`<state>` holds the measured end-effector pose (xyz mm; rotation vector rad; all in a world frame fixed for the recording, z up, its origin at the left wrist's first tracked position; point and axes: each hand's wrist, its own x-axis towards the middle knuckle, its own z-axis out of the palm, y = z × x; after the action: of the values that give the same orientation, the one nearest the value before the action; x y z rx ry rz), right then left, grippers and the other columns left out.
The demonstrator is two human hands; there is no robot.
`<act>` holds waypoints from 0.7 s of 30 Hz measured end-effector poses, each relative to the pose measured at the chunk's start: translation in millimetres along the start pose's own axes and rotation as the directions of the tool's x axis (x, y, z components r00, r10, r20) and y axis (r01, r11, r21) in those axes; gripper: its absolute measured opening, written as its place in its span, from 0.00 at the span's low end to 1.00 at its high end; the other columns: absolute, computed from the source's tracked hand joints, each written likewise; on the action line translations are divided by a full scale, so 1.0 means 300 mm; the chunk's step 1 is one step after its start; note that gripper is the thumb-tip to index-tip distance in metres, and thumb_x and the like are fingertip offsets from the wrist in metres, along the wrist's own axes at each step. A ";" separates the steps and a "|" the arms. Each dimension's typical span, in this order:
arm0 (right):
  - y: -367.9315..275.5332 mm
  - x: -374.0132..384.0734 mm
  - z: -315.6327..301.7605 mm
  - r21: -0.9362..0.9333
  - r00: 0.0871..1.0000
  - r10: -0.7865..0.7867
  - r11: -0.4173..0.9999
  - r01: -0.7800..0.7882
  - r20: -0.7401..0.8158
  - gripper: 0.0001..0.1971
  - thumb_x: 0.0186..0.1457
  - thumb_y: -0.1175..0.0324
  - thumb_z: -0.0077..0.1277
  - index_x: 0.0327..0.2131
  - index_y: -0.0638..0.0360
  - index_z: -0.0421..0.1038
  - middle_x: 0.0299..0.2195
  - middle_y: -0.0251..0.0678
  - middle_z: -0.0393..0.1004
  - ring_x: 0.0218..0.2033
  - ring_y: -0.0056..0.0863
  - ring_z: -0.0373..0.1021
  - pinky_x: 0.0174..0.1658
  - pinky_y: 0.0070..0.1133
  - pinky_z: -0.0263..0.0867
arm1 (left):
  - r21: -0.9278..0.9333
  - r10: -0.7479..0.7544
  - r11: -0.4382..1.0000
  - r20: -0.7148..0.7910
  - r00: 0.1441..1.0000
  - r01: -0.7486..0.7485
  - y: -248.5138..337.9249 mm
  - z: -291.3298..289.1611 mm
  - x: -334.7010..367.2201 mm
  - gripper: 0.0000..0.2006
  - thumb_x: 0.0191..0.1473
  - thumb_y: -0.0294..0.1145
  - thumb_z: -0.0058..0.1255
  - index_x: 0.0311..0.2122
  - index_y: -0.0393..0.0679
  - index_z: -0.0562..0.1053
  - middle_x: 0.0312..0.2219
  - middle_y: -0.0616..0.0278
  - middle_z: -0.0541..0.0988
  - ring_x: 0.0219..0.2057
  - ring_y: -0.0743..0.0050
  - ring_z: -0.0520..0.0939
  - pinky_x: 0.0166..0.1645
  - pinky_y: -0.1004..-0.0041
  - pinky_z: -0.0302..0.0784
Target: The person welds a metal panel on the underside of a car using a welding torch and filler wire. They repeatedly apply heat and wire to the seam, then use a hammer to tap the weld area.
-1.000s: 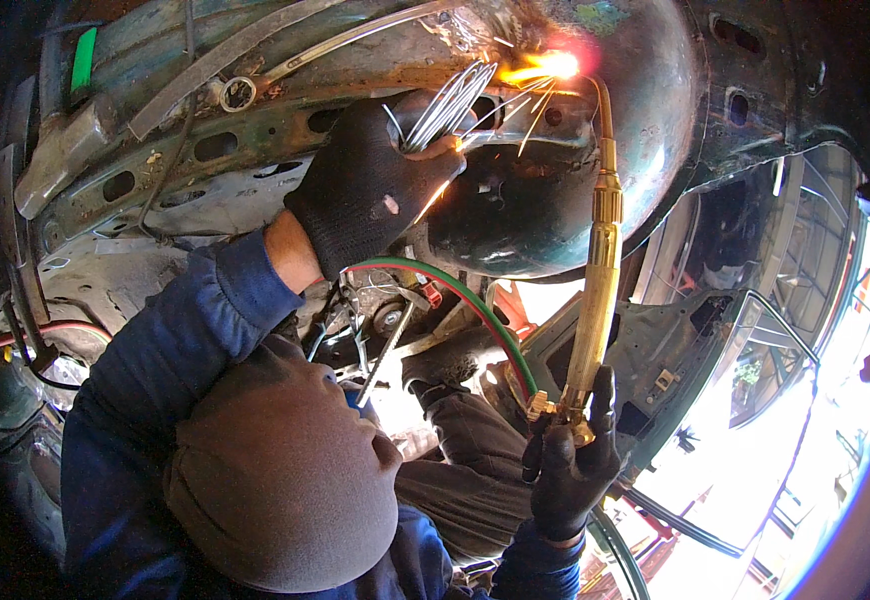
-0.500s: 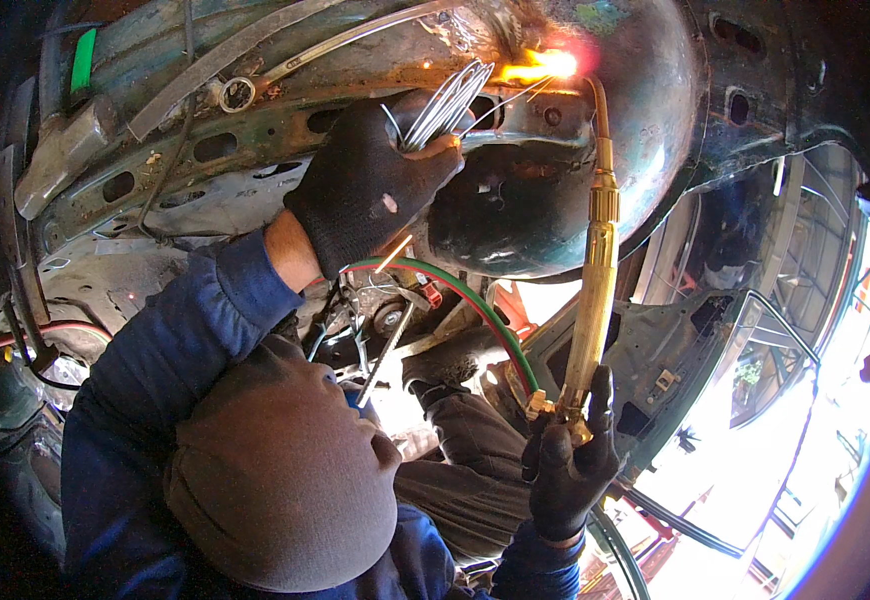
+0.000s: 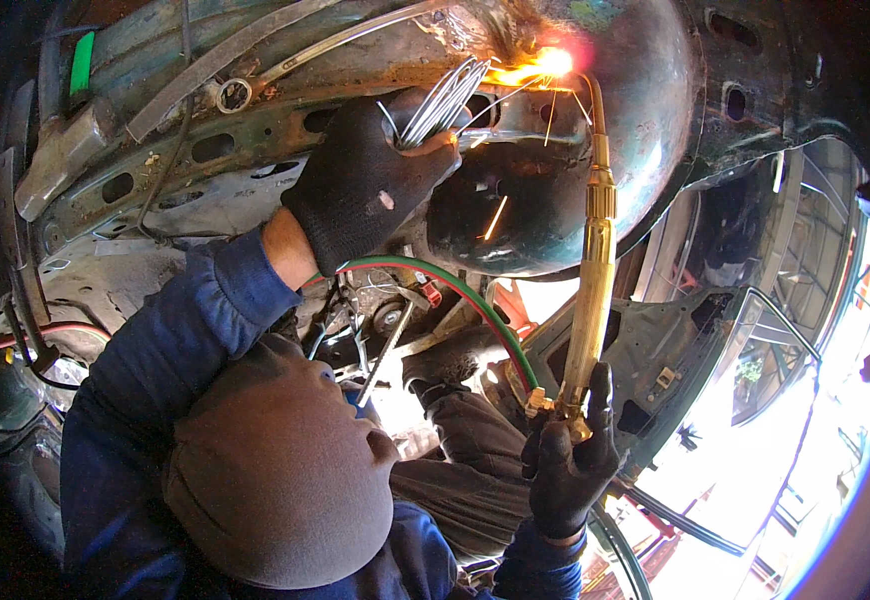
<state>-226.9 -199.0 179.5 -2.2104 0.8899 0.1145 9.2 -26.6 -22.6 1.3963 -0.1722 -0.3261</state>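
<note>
On the far side bulges a rounded metal hump (image 3: 535, 200), a brass torch (image 3: 595, 290) rising toward it. The left hand (image 3: 355, 190) clasps a wire bundle (image 3: 445, 100) just left of the flame (image 3: 545, 68); the right hand (image 3: 570, 475) grips the torch's near end. Keeping the flame steady, the wire close and the left knuckles back should serve best.

Lower end of the wire bundle (image 3: 446, 100) out of sight inside the left hand (image 3: 365, 180)

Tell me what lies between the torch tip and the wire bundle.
The head view shows flame and a wire strand between the torch tip and wire bundle.
</note>
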 end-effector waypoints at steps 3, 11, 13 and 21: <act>-0.009 0.001 -0.004 -0.020 1.000 -0.001 1.000 0.001 0.013 0.44 0.54 0.90 0.47 0.76 0.63 0.59 0.59 0.59 0.81 0.59 0.43 0.80 0.58 0.32 0.78 | 0.018 -0.023 1.000 -0.004 1.000 0.023 0.010 0.000 -0.002 0.17 0.63 0.35 0.63 0.52 0.34 0.82 0.34 0.42 0.88 0.33 0.51 0.91 0.43 0.60 0.84; -0.014 0.000 -0.001 -0.056 1.000 0.027 0.998 -0.027 0.004 0.43 0.55 0.90 0.48 0.77 0.62 0.58 0.58 0.58 0.82 0.59 0.42 0.80 0.59 0.32 0.78 | 0.049 0.037 0.998 -0.022 0.999 -0.036 -0.023 0.000 0.001 0.17 0.63 0.36 0.64 0.50 0.35 0.83 0.33 0.40 0.87 0.33 0.44 0.90 0.42 0.58 0.83; -0.017 0.001 0.000 -0.038 1.000 0.017 0.999 -0.017 0.006 0.43 0.55 0.90 0.47 0.77 0.62 0.58 0.58 0.58 0.82 0.59 0.42 0.80 0.58 0.32 0.78 | 0.038 0.042 0.998 -0.025 0.999 -0.041 -0.019 0.002 0.002 0.17 0.63 0.36 0.64 0.50 0.35 0.83 0.33 0.40 0.88 0.33 0.45 0.90 0.42 0.58 0.83; -0.019 0.011 0.012 0.003 1.000 0.009 1.000 -0.009 -0.007 0.43 0.55 0.91 0.48 0.76 0.65 0.58 0.58 0.58 0.81 0.58 0.42 0.81 0.57 0.31 0.78 | 0.031 -0.003 1.000 -0.015 1.000 0.004 -0.016 0.002 0.003 0.16 0.63 0.35 0.63 0.50 0.34 0.82 0.34 0.41 0.88 0.32 0.50 0.89 0.43 0.58 0.83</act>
<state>-220.2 -195.7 179.3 -2.2053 0.9034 0.1098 9.2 -28.0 -27.2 1.4290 -0.1632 -0.3168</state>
